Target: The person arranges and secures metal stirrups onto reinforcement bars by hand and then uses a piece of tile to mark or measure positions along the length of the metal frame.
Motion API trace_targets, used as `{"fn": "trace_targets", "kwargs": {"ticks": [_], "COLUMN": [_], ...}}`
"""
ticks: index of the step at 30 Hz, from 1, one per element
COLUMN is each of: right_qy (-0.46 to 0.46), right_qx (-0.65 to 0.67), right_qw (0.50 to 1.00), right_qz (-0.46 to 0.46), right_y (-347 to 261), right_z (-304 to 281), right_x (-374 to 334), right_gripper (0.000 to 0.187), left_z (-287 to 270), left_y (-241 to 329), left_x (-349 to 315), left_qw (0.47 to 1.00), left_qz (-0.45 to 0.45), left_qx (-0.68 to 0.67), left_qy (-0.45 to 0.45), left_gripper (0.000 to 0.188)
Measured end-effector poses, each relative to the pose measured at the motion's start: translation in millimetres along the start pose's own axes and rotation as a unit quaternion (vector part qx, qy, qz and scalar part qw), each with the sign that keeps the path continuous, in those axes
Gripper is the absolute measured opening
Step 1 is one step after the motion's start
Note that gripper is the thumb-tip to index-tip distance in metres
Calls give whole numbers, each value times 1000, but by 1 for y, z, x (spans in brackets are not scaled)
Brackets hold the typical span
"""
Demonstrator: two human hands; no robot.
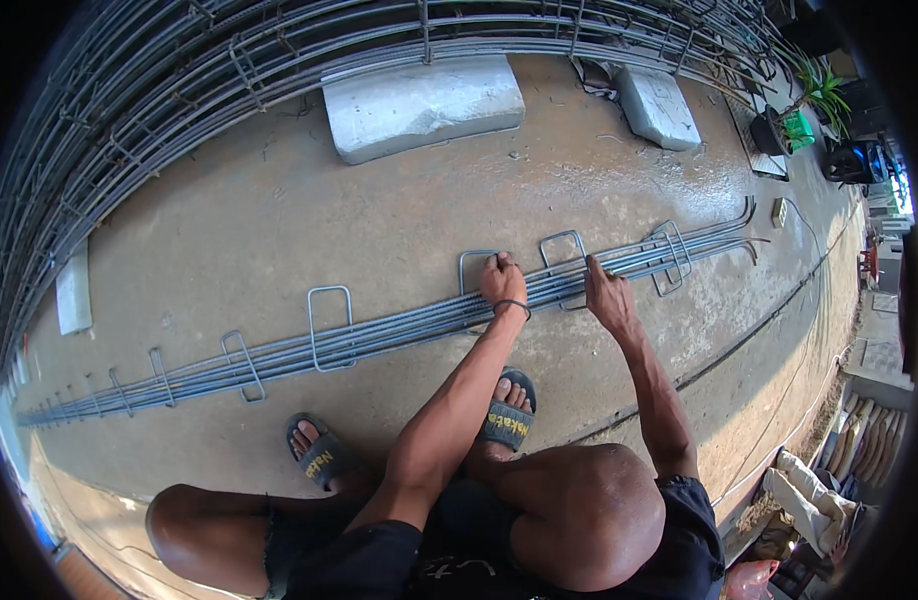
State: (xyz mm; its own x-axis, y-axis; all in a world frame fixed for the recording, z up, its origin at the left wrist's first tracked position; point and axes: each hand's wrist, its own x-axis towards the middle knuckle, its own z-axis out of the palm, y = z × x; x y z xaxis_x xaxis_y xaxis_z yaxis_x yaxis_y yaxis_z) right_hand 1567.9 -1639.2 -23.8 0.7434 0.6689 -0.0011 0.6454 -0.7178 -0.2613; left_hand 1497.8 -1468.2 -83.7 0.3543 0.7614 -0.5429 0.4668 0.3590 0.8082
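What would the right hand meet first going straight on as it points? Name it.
Probably the grey rectangular bent-steel stirrup just ahead of the right hand; depth there is unclear.

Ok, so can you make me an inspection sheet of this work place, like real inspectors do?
Surface: brown concrete floor, shiny and wet-looking toward the upper right.
Job's things: a long bundle of steel rebar with rectangular wire stirrups spaced along it.
Left hand: curled at the top of one stirrup; grip unclear.
Right hand: at the next stirrup to the right; grip unclear.
Clutter: small bits on the floor; crumpled pale sacking, lower right.
Cables: a thin dark line, maybe a cable, near a small pale box.
Surroundings: rebar cages, pale blocks, a spiky green plant.
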Motion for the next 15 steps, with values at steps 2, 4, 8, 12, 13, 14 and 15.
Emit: {"fn": "trace_targets", "kwargs": {"ticks": [2, 4, 8, 12, 13, 14, 15], "right_qy": [-39, -43, -56, 0, -5, 47, 95], "right_qx": [-11, -32, -11, -27, -16, -21, -26], "right_qw": [999, 998, 997, 988, 990, 990, 987], "right_qz": [28, 40, 53, 150, 140, 134, 130], "right_y": [12, 35, 10, -4, -21, -29, -38], "right_z": [-4, -6, -10, -14, -16, -19, -21], "right_x": [-2, -12, 2, -6, -5, -5, -8], "right_gripper": [27, 29, 37, 38, 38, 38, 38], "left_z": [16, 32, 8, -67, -103, -133, -166], "left_y": [3, 22, 9, 57, 60, 62, 60], "left_x": [-4, -29, -9, -17, -7, 6, 22], "left_qw": [997, 993, 984, 942, 954, 962, 944], "left_qz": [-20, -30, 173, 237, 241, 246, 268], "left_qx": [-51, -86, 53, 206, 162, 113, 185], "left_qy": [-45, -80, 6, -115, -71, -37, 52], "left_gripper": [24, 25, 27, 24, 21, 19, 19]}}
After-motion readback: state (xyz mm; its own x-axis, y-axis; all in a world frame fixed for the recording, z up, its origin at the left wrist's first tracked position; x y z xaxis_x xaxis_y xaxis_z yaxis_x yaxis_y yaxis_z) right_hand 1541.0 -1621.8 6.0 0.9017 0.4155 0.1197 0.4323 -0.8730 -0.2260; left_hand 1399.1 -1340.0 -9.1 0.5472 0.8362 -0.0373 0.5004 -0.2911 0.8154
